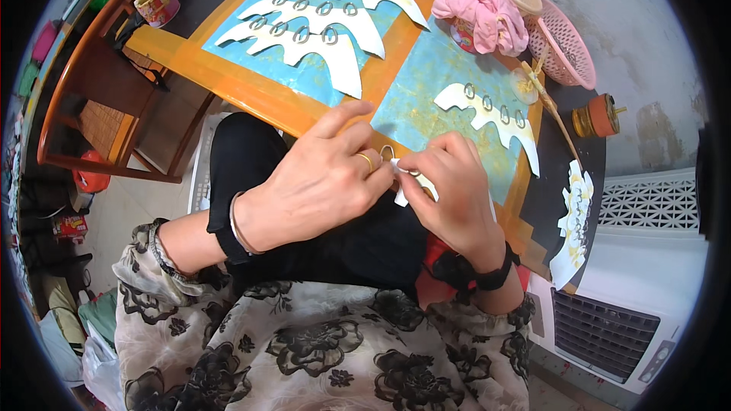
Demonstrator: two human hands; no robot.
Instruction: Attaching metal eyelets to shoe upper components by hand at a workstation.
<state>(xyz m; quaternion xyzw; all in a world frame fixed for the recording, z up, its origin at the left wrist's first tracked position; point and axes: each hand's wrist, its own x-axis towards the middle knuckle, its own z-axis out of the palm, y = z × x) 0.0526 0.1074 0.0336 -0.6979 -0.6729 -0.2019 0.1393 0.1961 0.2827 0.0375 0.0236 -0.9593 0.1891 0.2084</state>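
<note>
Above my lap, my left hand (320,164) and my right hand (451,190) meet at a small white cut piece (426,185), mostly hidden by my fingers. A metal loop (387,154) stands up between the fingertips. My right thumb and index finger pinch the white piece by the loop. The left fingers curl in against the same spot, with the index finger partly raised. Just beyond lies a white scalloped piece (495,118) with several metal loops along it. More such scalloped pieces (304,38) lie in rows at the far left.
The table has blue sheets bordered by orange tape (251,106). Toward the far right are a pink cloth (483,15), a pink basket (563,42), a stick (550,103) and a brown pot (596,116). A wooden chair (57,118) stands left; a white cooler (609,331) stands right.
</note>
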